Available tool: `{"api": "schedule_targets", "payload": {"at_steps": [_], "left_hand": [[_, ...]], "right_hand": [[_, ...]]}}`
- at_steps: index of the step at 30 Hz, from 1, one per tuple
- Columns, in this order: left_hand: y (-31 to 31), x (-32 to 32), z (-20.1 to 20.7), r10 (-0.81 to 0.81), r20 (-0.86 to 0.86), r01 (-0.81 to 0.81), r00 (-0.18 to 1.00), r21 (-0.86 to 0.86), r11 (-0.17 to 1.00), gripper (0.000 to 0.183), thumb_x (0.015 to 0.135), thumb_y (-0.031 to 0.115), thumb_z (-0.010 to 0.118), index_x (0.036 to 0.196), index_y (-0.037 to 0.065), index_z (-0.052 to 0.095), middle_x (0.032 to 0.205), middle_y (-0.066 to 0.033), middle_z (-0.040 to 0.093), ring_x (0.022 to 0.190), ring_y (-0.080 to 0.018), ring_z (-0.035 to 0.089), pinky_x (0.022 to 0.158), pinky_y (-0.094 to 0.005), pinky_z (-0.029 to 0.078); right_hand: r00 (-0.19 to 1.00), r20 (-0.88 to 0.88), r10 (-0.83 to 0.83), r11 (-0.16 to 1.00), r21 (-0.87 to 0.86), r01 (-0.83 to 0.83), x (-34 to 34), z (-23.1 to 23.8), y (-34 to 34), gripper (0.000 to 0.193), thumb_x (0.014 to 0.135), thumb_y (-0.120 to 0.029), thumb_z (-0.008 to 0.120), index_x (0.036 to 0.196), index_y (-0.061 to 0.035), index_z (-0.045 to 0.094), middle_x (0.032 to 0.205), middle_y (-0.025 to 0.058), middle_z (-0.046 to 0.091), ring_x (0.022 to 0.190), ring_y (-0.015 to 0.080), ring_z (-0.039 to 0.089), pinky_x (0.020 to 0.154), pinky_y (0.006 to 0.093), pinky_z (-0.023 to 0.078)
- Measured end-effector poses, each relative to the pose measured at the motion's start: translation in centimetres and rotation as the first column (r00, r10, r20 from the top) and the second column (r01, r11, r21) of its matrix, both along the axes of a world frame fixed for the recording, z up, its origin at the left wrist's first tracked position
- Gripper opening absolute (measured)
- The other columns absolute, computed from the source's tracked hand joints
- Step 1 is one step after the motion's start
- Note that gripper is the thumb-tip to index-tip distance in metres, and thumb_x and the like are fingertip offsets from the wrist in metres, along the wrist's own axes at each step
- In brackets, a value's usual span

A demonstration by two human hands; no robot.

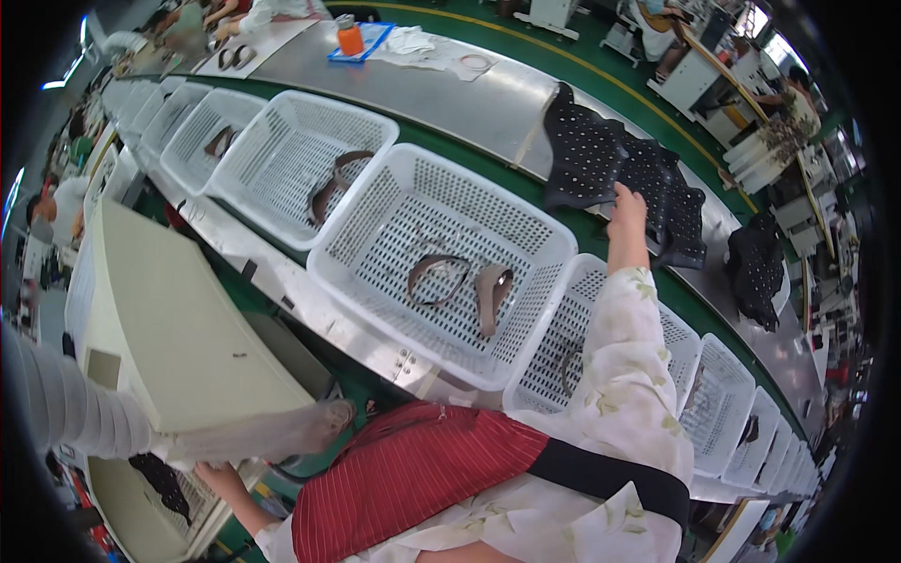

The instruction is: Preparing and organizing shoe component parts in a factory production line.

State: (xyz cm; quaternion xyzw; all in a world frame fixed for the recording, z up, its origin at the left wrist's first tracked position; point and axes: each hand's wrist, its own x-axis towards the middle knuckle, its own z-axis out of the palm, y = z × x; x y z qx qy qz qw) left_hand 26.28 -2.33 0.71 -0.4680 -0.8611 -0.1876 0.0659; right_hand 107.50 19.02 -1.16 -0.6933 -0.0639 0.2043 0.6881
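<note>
My right arm stretches out across the row of baskets to the metal bench. My right hand (629, 211) is closed with its fingers on the near edge of a black sheet piece with pale dots (587, 150). More of this dotted black material lies just beyond and beside it. Down at the lower left, my left hand (218, 480) rests at the cream-coloured box-like machine (174, 319); its fingers are partly hidden, so their grip cannot be made out. Another black dotted piece (161, 483) lies in the machine's opening near that hand.
White perforated baskets (361, 249) run in a line along a metal rail; the nearest holds a brown strap loop (413, 281) and a taupe strap piece (490, 298). A ribbed hose (70, 403) hangs at left. An orange container (349, 38) stands on the bench (450, 103).
</note>
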Motion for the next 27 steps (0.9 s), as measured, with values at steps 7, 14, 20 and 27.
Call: {"api": "schedule_targets", "payload": {"at_steps": [7, 14, 20, 27], "left_hand": [[-2.4, -2.6, -2.4, 0.104, 0.074, -0.109, 0.992, 0.063, 0.992, 0.042, 0.076, 0.012, 0.065, 0.115, 0.001, 0.053, 0.119, -0.0202, 0.052, 0.113, -0.0370, 0.047, 0.097, -0.0427, 0.036], [-5.2, -2.3, -0.1, 0.089, 0.205, -0.130, 0.975, 0.193, 0.973, 0.035, 0.079, 0.013, 0.060, 0.113, 0.008, 0.055, 0.119, -0.0173, 0.052, 0.115, -0.0342, 0.047, 0.098, -0.0396, 0.038], [-9.9, -7.2, 0.5, 0.197, 0.277, -0.253, 0.941, 0.186, 0.949, 0.032, 0.080, 0.013, 0.061, 0.110, 0.007, 0.057, 0.115, -0.0169, 0.056, 0.108, -0.0344, 0.052, 0.093, -0.0392, 0.042], [-11.5, -19.0, -1.0, 0.216, -0.005, -0.215, 0.976, 0.078, 0.973, 0.041, 0.075, 0.008, 0.058, 0.116, 0.011, 0.055, 0.123, -0.0116, 0.052, 0.117, -0.0287, 0.047, 0.100, -0.0444, 0.034]], "right_hand": [[0.709, 0.001, 0.705, 0.678, 0.296, -0.673, -13.2, 10.6, -4.2, 0.026, 0.090, -0.015, 0.055, 0.113, -0.0026, 0.057, 0.090, 0.0048, 0.060, 0.081, 0.0125, 0.056, 0.073, 0.0254, 0.045], [-0.090, 0.352, 0.931, -0.029, -0.174, -0.984, -27.6, 15.1, -10.6, 0.014, 0.080, -0.014, 0.057, 0.073, -0.0019, 0.052, 0.066, 0.0055, 0.050, 0.060, 0.0149, 0.047, 0.059, 0.0262, 0.036], [-0.767, 0.191, 0.612, -0.725, -0.251, -0.641, -40.2, 19.2, -12.9, 0.013, 0.083, -0.009, 0.059, 0.088, 0.0018, 0.064, 0.080, 0.0096, 0.062, 0.065, 0.0216, 0.057, 0.068, 0.0295, 0.045], [-0.764, 0.065, 0.642, -0.726, -0.271, -0.632, -54.7, 15.2, -17.1, 0.018, 0.074, -0.010, 0.059, 0.087, 0.0017, 0.063, 0.068, 0.0076, 0.059, 0.067, 0.0171, 0.056, 0.064, 0.0276, 0.042]]}}
